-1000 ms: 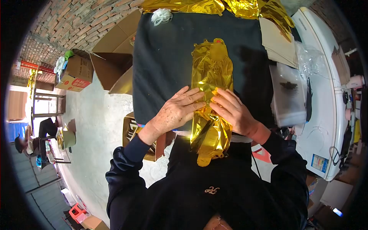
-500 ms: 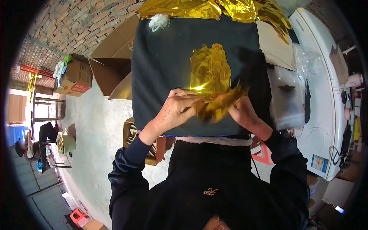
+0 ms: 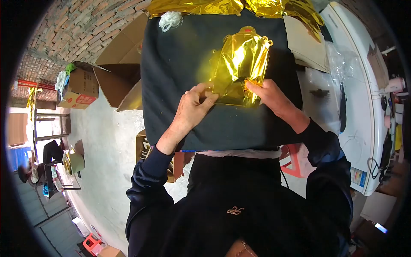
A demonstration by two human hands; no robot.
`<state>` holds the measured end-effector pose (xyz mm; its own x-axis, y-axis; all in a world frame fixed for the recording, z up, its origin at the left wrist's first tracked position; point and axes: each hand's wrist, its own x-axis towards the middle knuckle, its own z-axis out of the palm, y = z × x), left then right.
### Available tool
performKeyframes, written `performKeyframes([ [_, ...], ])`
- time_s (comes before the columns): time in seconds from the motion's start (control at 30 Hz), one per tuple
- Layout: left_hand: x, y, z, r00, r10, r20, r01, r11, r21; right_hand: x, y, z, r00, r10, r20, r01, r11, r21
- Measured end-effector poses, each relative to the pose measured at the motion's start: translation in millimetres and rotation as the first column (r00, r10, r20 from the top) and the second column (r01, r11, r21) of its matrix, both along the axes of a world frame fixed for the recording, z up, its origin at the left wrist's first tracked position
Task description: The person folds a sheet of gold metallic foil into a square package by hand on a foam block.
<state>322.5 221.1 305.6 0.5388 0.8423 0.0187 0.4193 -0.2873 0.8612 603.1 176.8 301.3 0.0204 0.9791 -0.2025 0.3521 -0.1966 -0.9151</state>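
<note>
A flat, shiny gold foil balloon [image 3: 242, 58] with small tabs along its edges and a red spot at its far end lies over the black cloth [image 3: 171, 77] in front of me. My left hand [image 3: 192, 105] pinches its near left corner between thumb and fingers. On the near right side, my right hand [image 3: 274, 96] is closed on the foil, thumb on top, where a crumpled orange-gold bit shows at the fingertips. The foil between both hands looks fairly smooth and catches bright light.
More gold foil [image 3: 201, 6] covers the table's far edge, with a bundle of white string [image 3: 170, 21] near it. Brown sheets [image 3: 305, 43] and clear plastic bags [image 3: 317, 105] lie at the right, beside a white appliance [image 3: 357, 81]. An open cardboard box [image 3: 117, 83] stands left.
The bunched, blurred foil between my hands is now spread flat. Both hands have moved slightly away from me, and the balloon reaches farther up the cloth.
</note>
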Motion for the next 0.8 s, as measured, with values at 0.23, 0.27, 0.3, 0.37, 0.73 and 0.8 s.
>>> performKeyframes([
  [0.23,-2,-8,12,0.994,0.067,-0.083,-0.05,0.979,0.198,-3,11,3,1.0,0.0,0.017,0.0,1.0,-0.006],
  [0.27,-2,-8,15,0.993,0.07,-0.093,-0.05,0.977,0.206,-3,14,8,0.999,0.003,0.037,-0.002,1.0,-0.022],
  [0.3,-2,-7,16,0.992,0.073,-0.103,-0.049,0.976,0.214,-2,17,11,0.998,0.005,0.056,-0.003,0.999,-0.037],
  [0.37,-2,-3,9,0.994,0.067,-0.091,-0.038,0.955,0.293,-1,20,11,0.996,0.018,0.09,-0.017,1.0,-0.002],
  [0.73,2,-5,-4,0.989,0.108,-0.099,-0.057,0.906,0.419,7,40,-5,0.977,0.115,0.179,-0.098,0.99,-0.103],
  [0.8,1,-6,-4,0.983,0.109,-0.151,-0.038,0.911,0.41,4,40,1,0.979,0.106,0.171,-0.087,0.989,-0.117],
])
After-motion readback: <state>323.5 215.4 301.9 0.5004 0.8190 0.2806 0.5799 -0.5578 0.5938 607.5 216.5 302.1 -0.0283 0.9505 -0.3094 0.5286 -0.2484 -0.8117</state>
